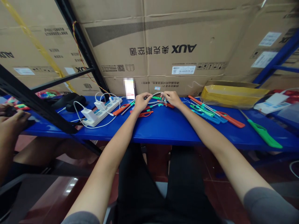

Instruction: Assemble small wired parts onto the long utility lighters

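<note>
Just ahead of the hands, on the blue table (163, 133), the left hand (140, 102) and right hand (171, 98) sit close together, each pinching a thin metal wire (155, 94) between them; an even, gentle pinch suits wire this fine. Red plastic handles (145, 114) lie just below the left hand. Right of the hands, a yellow plastic-wrapped box (233, 96) hides whatever it holds; a large cardboard carton (149, 46) stands beyond them.

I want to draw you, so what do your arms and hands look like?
Grey sleeves end on the upper arms: the left sleeve and the right sleeve. Below them, the arms are bare. The left hand and the right hand have no gloves, and no watch shows.
</note>
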### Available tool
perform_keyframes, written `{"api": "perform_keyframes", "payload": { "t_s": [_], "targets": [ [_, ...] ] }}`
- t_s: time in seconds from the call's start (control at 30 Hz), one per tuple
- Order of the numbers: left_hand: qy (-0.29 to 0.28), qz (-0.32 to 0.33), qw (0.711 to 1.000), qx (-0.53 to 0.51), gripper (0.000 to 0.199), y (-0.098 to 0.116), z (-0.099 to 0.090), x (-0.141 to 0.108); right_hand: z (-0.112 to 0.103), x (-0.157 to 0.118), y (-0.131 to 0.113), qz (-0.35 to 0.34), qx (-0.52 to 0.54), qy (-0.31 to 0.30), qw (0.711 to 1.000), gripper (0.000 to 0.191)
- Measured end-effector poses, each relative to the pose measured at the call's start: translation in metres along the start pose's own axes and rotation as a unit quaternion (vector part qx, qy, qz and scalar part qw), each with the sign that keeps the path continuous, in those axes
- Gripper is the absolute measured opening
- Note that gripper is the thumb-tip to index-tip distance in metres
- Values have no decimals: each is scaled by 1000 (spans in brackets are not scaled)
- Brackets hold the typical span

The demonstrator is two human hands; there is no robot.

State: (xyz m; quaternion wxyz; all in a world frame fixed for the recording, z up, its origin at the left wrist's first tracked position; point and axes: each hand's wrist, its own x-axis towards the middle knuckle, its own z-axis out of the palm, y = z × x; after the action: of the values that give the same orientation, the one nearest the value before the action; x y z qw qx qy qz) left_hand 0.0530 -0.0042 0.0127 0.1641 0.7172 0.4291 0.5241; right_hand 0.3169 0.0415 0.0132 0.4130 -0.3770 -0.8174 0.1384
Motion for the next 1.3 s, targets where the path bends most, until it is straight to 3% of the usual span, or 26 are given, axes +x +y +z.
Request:
{"api": "perform_keyframes", "payload": {
  "t_s": [0.53,0.9,1.1,1.3],
  "targets": [
    [-32,39,999,15,17,-11,4,0,-2,2,3,-8,44,10,999,82],
    [-38,35,999,3,14,-12,2,1,0,0,7,5,53,27,998,66],
    [-49,25,998,-25,14,-15,3,1,3,1,8,22,93,4,995,57],
    [-49,-1,999,-15,13,-17,0,3,0,1,3,65,202,-52,976,47]
  ]
}}
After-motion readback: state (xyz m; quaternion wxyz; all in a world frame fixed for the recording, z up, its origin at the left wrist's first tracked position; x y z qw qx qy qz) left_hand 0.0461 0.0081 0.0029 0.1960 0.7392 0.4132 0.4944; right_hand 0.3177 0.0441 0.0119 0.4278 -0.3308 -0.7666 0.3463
